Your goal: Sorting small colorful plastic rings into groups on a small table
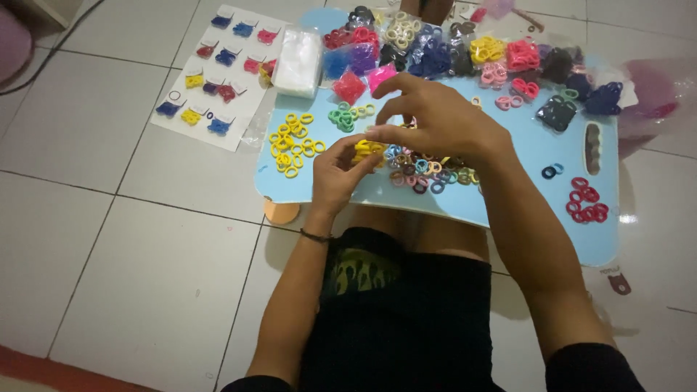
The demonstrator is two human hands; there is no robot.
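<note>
— What does the left hand [340, 173] hold?

— A small bunch of yellow hair ties [367, 149], pinched between thumb and fingers just left of the frame's centre, over the light blue lap table [523, 156].

— And the right hand [435, 116]?

— It arches over the middle of the table, thumb and forefinger drawn close together right beside that same yellow bunch; whether they actually grip it cannot be told. Under its palm lies a heap of mixed-colour ties [428, 170].

— What else is on the table?

— Loose yellow ties [294, 144] at the left edge, green ones [343, 116] just above centre, red ones [587, 203] at the right, and bags of sorted ties [435, 51] along the top.

— Off the table?

— In the upper left, on the tiled floor [87, 131], a white sheet of carded ties [214, 76], with a clear packet [298, 64] beside it.
</note>
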